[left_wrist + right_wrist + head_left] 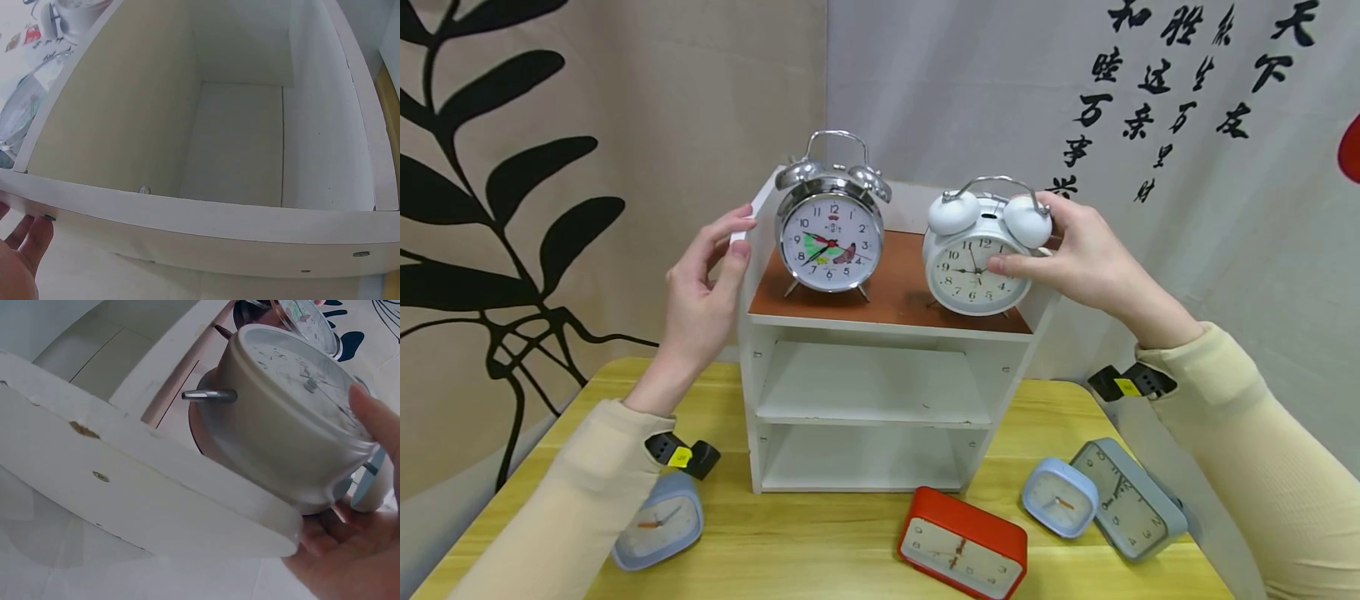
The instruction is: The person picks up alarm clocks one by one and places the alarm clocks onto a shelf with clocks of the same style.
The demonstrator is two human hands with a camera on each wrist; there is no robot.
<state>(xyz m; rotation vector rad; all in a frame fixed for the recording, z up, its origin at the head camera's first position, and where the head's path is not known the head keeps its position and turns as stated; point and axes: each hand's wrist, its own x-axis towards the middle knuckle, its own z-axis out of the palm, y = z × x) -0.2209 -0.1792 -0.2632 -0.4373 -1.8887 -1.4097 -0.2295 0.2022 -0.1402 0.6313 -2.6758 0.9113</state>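
The white clock (973, 271) is at the right end of the shelf's brown board (897, 279), close to the side panel; whether its feet bear fully on the board I cannot tell. The right hand (1097, 258) grasps it from the side, thumb across the dial, other fingers behind. If it is let go with a thin foot off the board, or the thumb presses the dial too hard, it may tip or topple off the front edge. Beside it, apart, the silver clock (831, 242) stands on slim legs; a jolt to the shelf (880, 379) could upset it. The left hand (700, 292) holds the shelf's left panel near its upper front corner; an uneven pull there might cause that jolt. Below, on the tabletop (820, 542), lie a red clock (962, 542), two blue clocks (1060, 497) and a grey clock (1131, 500), where a falling clock could strike the red one.
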